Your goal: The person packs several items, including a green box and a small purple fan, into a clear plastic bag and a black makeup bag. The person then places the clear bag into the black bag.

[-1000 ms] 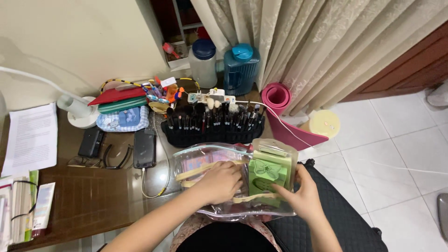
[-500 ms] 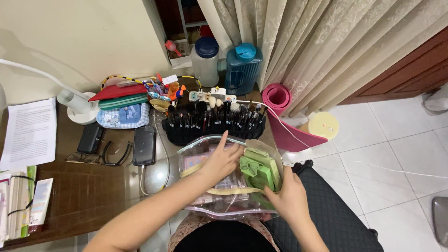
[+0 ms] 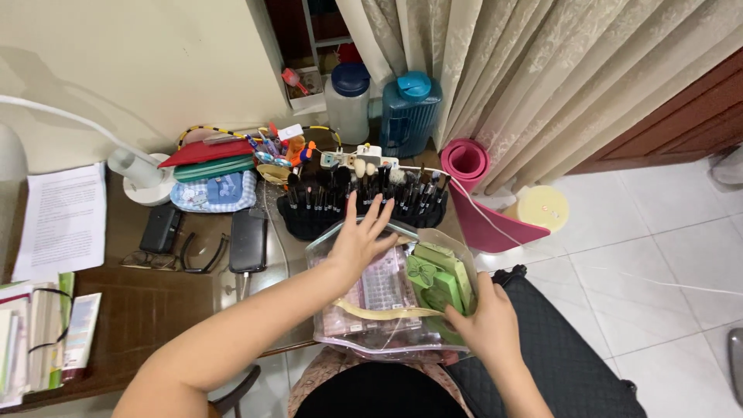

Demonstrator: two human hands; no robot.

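- Clear plastic fills the middle of my view: a transparent zip pouch [image 3: 387, 325] sits at the near edge of the dark wooden desk [image 3: 147, 310], partly over the person's lap, with its mouth facing up.
- Inside the pouch I see a pink patterned palette [image 3: 379, 290] lying flat on the left side and a stack of green boxes [image 3: 441, 279] standing on the right.
- The left hand [image 3: 357, 240] is above the pouch's far rim, fingers spread wide and pointing toward the brush holder; it grips nothing, and I cannot tell whether the palm touches the plastic.
- The right hand [image 3: 484, 325] is at the pouch's right side, fingers curled around the plastic just beside the green boxes; it appears to clasp the pouch wall, though the fingertips are hidden from me.
- Just behind the pouch stands a black brush holder [image 3: 360, 209] packed with upright makeup brushes.
- To the left on the desk lie a dark phone [image 3: 248, 240], a pair of glasses [image 3: 174, 259] and a small black case [image 3: 161, 228], close together.
- Farther back are stacked red and green pouches [image 3: 213, 162], a white lamp base [image 3: 147, 182], and a printed sheet of paper [image 3: 66, 220] at the far left.
- Against the curtain [image 3: 526, 77] stand a clear jar with a blue lid [image 3: 348, 101] and a blue jug [image 3: 410, 112], with a rolled pink mat [image 3: 468, 166] to their right.
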